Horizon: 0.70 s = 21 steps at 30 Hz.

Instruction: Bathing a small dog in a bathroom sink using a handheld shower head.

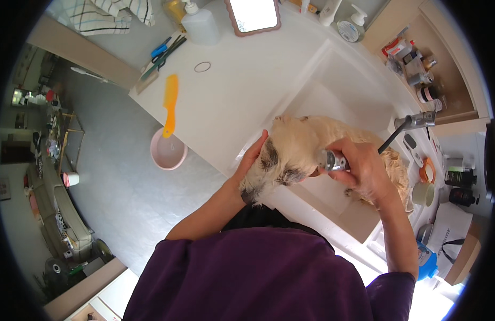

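A small cream dog [301,147] with dark patches on its head stands in a white sink [333,85]. My left hand [251,160] cups the side of the dog's head. My right hand [362,168] grips a chrome spray head [331,161] on a dark hose [389,142], held against the dog's neck. The hose runs back to the chrome tap [419,121] at the right of the sink. The dog's hindquarters are partly hidden behind my right hand.
On the white counter [231,101] lie an orange comb [170,104], scissors [164,51], a hair ring [202,66], a pump bottle [199,24] and a framed mirror [253,16]. A pink bowl [167,151] sits on the floor. Bottles fill the shelf [424,69] at right.
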Tool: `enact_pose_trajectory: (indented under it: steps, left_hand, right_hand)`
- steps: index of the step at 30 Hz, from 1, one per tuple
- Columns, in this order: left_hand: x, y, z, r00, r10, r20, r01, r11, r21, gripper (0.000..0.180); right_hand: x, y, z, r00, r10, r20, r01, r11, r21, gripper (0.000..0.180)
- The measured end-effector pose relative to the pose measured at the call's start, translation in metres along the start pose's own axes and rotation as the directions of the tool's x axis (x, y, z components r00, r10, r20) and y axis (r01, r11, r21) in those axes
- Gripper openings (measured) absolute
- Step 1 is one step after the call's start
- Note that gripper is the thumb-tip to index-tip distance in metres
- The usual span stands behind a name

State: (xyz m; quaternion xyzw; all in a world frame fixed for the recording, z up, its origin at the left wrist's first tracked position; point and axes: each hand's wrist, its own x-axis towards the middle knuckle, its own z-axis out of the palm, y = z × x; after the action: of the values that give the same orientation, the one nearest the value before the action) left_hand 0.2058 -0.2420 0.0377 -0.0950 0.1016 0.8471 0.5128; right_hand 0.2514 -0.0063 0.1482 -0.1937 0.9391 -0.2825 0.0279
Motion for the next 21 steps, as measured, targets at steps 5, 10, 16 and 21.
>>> enact_pose_trajectory:
  steps: [5,10,16,21]
  left_hand:
    - [0.003,-0.004,0.026,0.994,0.060,-0.095,-0.066,0.996,-0.054,0.063]
    - [0.010,-0.007,0.037,0.982,0.083,-0.170,-0.096,0.993,-0.067,0.054]
    - [0.022,-0.008,0.032,0.956,0.212,-0.204,-0.201,0.977,0.073,0.043]
    - [0.031,-0.012,0.031,0.913,0.273,-0.304,-0.255,0.962,0.098,0.034]
  right_hand:
    - [-0.017,0.000,0.010,0.995,-0.086,-0.041,0.085,0.996,-0.028,0.035]
    - [-0.029,0.001,0.028,0.988,-0.104,-0.117,0.086,0.985,-0.150,0.035]
    - [-0.031,0.008,0.041,0.978,-0.076,-0.195,0.039,0.981,-0.188,0.036]
    - [-0.032,0.018,0.062,0.966,-0.132,-0.222,0.081,0.971,-0.224,0.036]
